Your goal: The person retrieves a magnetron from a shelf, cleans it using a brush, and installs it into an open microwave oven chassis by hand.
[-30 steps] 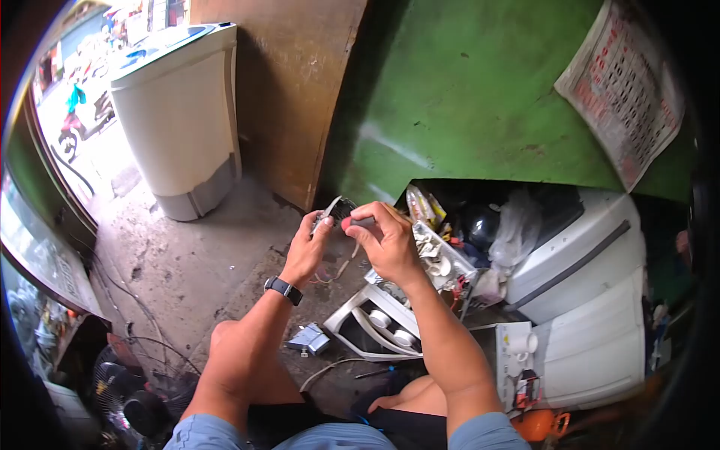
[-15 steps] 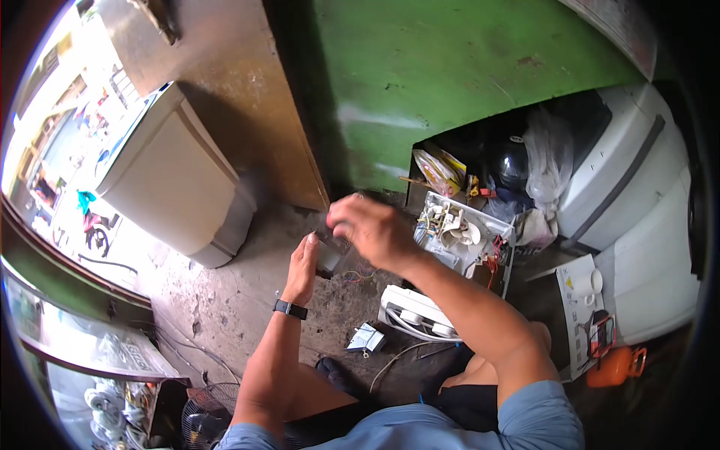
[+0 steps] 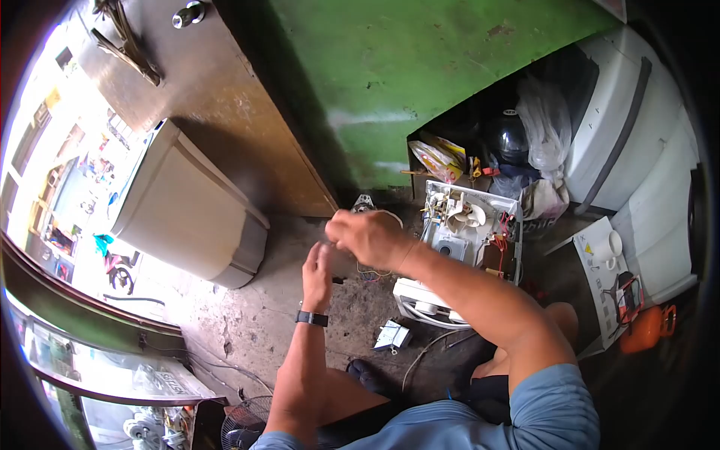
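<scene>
White open housing (image 3: 489, 197) lies rightward, nearer my curled right hand (image 3: 369, 238); my left hand (image 3: 317, 283) straight-fingered; whether either holds anything, I cannot tell.

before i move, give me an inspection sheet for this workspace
Surface: floor worn, dark-marked
Job's things: open white casing holding parts and wires; small silvery box on the floor
Clutter: black helmet, clear plastic bag, orange container
Hands: left hand and right hand raised close together; contents unclear
Cables: pale cable curves over the floor by the silvery box
Surroundings: green wall, brown door, tall white appliance; liquid: nothing seen
</scene>
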### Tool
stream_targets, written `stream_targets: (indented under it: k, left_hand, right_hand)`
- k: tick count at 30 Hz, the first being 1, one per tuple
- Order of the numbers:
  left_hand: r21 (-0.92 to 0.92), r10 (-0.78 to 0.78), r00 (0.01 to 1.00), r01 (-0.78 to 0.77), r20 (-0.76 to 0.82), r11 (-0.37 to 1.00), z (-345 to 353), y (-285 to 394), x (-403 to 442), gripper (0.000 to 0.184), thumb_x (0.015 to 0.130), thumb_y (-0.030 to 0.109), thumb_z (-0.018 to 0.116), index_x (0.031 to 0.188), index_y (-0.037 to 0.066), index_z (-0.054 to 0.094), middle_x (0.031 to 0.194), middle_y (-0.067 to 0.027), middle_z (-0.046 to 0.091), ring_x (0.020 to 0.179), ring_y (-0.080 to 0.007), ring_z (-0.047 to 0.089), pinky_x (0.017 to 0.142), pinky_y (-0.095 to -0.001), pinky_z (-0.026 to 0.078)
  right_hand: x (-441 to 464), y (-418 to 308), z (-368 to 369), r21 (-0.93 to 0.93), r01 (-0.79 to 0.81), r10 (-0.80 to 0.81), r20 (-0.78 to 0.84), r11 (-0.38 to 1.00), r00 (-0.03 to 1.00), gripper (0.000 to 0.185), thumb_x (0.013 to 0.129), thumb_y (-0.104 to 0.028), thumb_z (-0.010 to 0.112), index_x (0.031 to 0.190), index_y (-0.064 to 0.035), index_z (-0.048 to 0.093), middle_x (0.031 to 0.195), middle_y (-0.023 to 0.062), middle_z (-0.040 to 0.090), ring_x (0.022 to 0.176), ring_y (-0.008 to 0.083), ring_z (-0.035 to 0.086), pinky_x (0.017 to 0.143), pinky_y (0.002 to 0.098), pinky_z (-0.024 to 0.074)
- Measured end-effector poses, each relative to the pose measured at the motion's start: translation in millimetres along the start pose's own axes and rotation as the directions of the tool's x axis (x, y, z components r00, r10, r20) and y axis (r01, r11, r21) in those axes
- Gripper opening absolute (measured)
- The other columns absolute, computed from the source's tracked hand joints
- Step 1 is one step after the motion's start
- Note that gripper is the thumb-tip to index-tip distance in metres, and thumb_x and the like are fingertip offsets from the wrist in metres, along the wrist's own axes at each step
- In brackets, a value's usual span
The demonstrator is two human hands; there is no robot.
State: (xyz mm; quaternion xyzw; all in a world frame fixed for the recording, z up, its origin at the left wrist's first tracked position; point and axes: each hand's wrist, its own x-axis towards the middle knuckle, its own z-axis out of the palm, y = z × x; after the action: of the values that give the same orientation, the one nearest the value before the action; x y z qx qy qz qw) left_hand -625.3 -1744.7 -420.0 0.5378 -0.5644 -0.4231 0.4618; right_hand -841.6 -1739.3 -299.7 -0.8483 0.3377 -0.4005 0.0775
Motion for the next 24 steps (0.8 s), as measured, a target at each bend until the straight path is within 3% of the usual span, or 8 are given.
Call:
stream_targets:
  k: [1,5,9,14,17,19,21,24]
  left_hand:
    - [0.126,0.058,0.998,-0.06,0.022,0.99,5,24,-11,0.061,0.111,0.043,0.053,0.146,-0.007,0.055,0.139,-0.02,0.066,0.132,-0.0248,0.058,0.113,-0.0341,0.042]
    - [-0.161,-0.005,0.992,0.025,0.125,0.987,-1,13,-4,0.067,0.112,0.049,0.049,0.149,-0.006,0.052,0.144,-0.0166,0.063,0.133,-0.0244,0.056,0.114,-0.0343,0.042]
    - [-0.095,-0.001,0.994,0.012,0.113,0.995,-5,-15,6,0.072,0.111,0.056,0.046,0.15,-0.004,0.051,0.142,-0.0113,0.063,0.129,-0.0206,0.057,0.11,-0.0331,0.044]
    - [-0.292,-0.034,0.993,0.066,0.115,0.954,-9,-11,9,0.073,0.111,0.06,0.044,0.152,0.0,0.052,0.135,-0.0066,0.064,0.121,-0.0161,0.058,0.106,-0.0328,0.046]
    - [-0.308,-0.005,0.992,0.043,0.124,0.95,-6,13,2,0.075,0.11,0.062,0.041,0.156,0.002,0.048,0.141,-0.0078,0.061,0.126,-0.0178,0.055,0.11,-0.0341,0.043]
    - [-0.239,0.124,0.989,-0.101,0.082,0.966,2,23,1,0.081,0.108,0.067,0.042,0.156,0.003,0.045,0.136,-0.0052,0.062,0.114,-0.0128,0.06,0.093,-0.0321,0.051]
    - [-0.056,0.087,0.994,-0.084,0.062,0.995,2,19,0,0.079,0.109,0.065,0.039,0.16,0.003,0.041,0.139,-0.0044,0.061,0.12,-0.0136,0.059,0.097,-0.0307,0.05]
    - [-0.255,0.149,0.987,-0.131,0.053,0.958,7,10,7,0.077,0.11,0.059,0.043,0.161,0.001,0.039,0.161,-0.0131,0.046,0.146,-0.0236,0.045,0.122,-0.0379,0.034]
  right_hand:
    - [8,3,-27,-0.03,-0.032,0.034,0.084,0.999,0.996,0.011,0.094,-0.018,0.071,0.099,-0.0103,0.065,0.103,0.0093,0.069,0.087,0.0321,0.074,0.074,0.0403,0.0608]
    - [8,-11,-79,-0.049,-0.16,0.149,-0.17,0.986,0.974,0.023,0.09,-0.018,0.078,0.101,-0.0084,0.059,0.097,0.0098,0.066,0.087,0.0356,0.072,0.072,0.047,0.0587]
    - [-19,-11,-13,0.123,-0.074,0.093,-0.158,0.99,0.983,0.022,0.088,-0.017,0.079,0.1,-0.0086,0.062,0.095,0.0104,0.064,0.084,0.034,0.071,0.072,0.0442,0.0583]
    - [-23,-2,-34,-0.097,-0.072,0.091,0.21,0.993,0.973,0.021,0.089,-0.015,0.077,0.099,-0.0079,0.06,0.093,0.011,0.062,0.085,0.0344,0.072,0.075,0.0425,0.061]
    - [-10,-9,-89,-0.006,-0.098,0.097,-0.048,0.995,0.994,0.023,0.09,-0.015,0.075,0.104,-0.0045,0.06,0.096,0.015,0.064,0.086,0.0364,0.073,0.076,0.0465,0.061]
    - [-6,-10,-74,0.097,-0.049,0.061,-0.118,0.994,0.991,0.027,0.089,-0.017,0.078,0.104,-0.005,0.06,0.096,0.0135,0.064,0.086,0.0366,0.072,0.076,0.0465,0.0605]
    - [-13,2,-21,0.11,-0.025,0.021,0.043,0.994,0.999,0.025,0.089,-0.015,0.076,0.106,-0.0064,0.06,0.098,0.0124,0.064,0.09,0.0364,0.073,0.079,0.0459,0.061]
    - [-25,1,-27,0.044,-0.021,0.01,0.241,0.999,0.97,0.011,0.096,-0.013,0.065,0.104,-0.0055,0.064,0.1,0.0132,0.066,0.092,0.0349,0.074,0.081,0.0457,0.0619]
